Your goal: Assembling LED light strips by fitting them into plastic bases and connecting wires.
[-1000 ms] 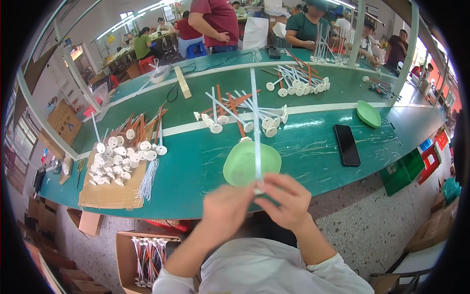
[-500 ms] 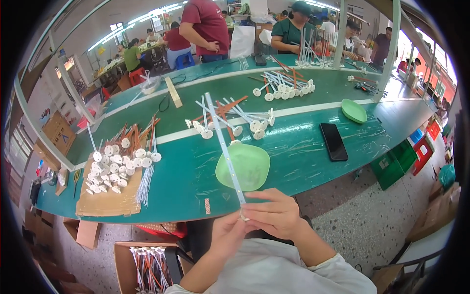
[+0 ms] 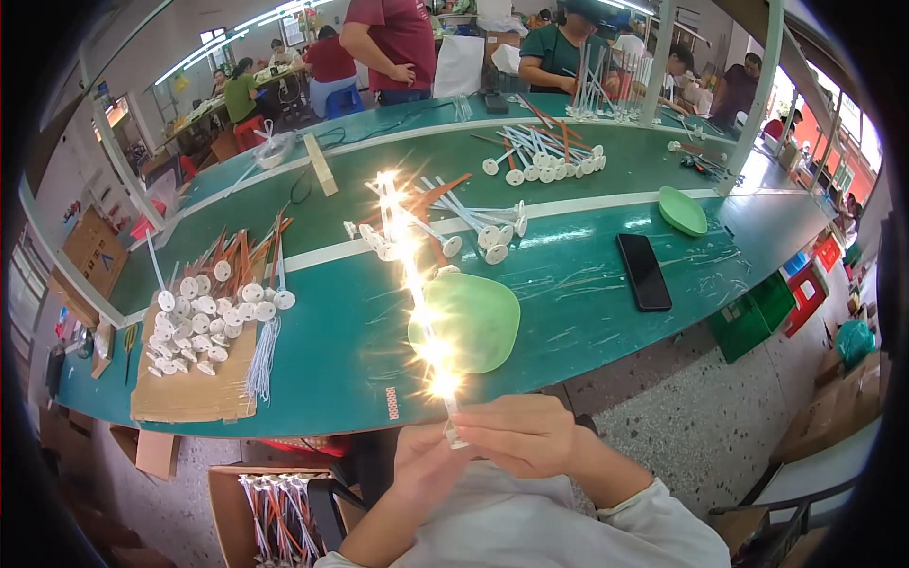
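Blazing from top to bottom, the strip (image 3: 413,284) throws starry glare as it leans left in front of the person! The left hand (image 3: 424,464) has its fingers pinched together at the white base (image 3: 456,438), and the right hand (image 3: 521,435) closes its fingers on the strip's lower end, barely a gap showing in either grip. Beyond, the green dish (image 3: 478,322) sits on the tabletop (image 3: 331,355), its left edge crossed by the light. Over on the left, white discs (image 3: 199,312) on sticks heap up on the cardboard (image 3: 189,402), white wires (image 3: 264,364) at its right edge. Out right lies the dark phone (image 3: 645,272), near a second dish (image 3: 683,211). Down low, an open box (image 3: 225,516) holds bundled sticks (image 3: 284,516).
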A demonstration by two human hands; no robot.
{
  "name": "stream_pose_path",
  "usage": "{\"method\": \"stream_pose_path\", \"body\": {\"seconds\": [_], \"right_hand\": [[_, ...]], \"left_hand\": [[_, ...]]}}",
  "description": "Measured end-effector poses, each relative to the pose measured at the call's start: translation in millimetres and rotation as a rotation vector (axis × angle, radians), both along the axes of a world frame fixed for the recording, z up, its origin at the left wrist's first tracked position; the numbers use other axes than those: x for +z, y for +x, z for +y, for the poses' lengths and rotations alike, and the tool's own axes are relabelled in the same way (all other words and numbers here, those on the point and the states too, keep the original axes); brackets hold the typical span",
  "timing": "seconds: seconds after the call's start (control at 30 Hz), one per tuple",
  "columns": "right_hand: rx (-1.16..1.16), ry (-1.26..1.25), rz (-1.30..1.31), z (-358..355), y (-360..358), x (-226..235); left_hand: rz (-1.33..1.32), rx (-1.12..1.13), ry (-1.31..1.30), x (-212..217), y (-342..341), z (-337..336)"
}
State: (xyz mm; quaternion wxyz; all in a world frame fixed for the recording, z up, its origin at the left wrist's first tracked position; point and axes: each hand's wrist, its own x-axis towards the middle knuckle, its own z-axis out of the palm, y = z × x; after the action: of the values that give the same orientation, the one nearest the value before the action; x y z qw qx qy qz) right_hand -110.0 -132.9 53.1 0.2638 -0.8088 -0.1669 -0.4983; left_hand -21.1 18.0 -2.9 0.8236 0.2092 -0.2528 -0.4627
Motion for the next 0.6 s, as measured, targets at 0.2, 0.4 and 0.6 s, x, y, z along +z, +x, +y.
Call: {"method": "stream_pose_path", "body": {"seconds": [0.2, 0.4, 0.6], "right_hand": [[-0.037, -0.085, 0.009, -2, 13, -2], [-0.070, -0.066, 0.069, -13, 44, -1], [-0.167, 0.066, 0.743, -81, 88, 20]], "left_hand": [[0.093, -0.156, -0.075, -9, 21, -9], [0.004, -0.005, -0.003, -16, 48, -14], [-0.264, 0.329, 0.137, -7, 98, -17]]}}
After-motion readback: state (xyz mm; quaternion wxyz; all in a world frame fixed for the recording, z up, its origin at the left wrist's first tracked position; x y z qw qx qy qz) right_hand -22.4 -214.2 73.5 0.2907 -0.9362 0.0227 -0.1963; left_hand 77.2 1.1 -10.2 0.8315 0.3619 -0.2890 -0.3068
